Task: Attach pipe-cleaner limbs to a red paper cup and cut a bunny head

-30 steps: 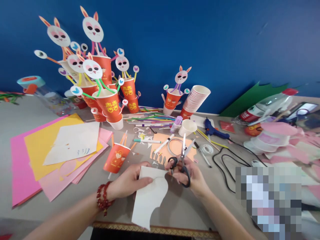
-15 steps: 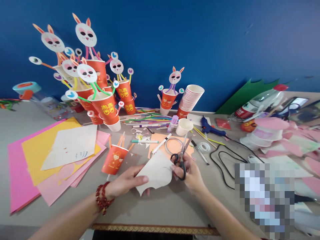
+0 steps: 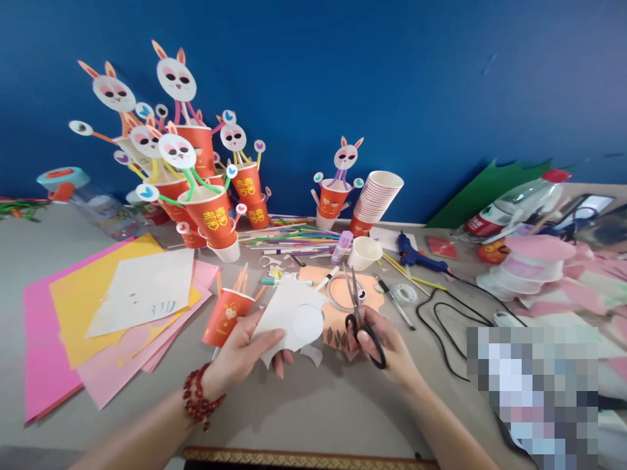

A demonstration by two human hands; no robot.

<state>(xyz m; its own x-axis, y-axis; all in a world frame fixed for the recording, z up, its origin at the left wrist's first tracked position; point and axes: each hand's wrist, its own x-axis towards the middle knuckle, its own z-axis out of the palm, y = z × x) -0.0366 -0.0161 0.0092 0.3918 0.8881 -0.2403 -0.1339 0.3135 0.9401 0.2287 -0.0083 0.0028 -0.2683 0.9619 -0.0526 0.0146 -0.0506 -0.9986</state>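
My left hand (image 3: 247, 349), a red bead bracelet at its wrist, pinches a piece of white paper (image 3: 281, 310) between thumb and fingers. A white disc (image 3: 307, 324) shows at the paper's right side; whether it is attached, I cannot tell. Just below the paper is a curved white scrap (image 3: 311, 356). With my right hand (image 3: 389, 343) I grip black-handled scissors (image 3: 355, 307), blades pointing up and slightly parted, apart from the paper. Beyond them is an orange sheet (image 3: 375, 316) with dark leaf-shaped marks and a grey ring (image 3: 329, 290) on it.
Coloured paper (image 3: 42, 326) lies at the left, beside a red paper cup (image 3: 228, 316) with straws. Rabbit-faced cups (image 3: 210, 215) stand behind. A stack of cups (image 3: 375, 202), a blue glue gun (image 3: 421, 254) with a black cable, and a bottle (image 3: 514, 202) are to the right.
My right hand has drawn the scissors away from the paper, down and right. My left hand has moved the paper slightly left. The disc and the curved scrap now show.
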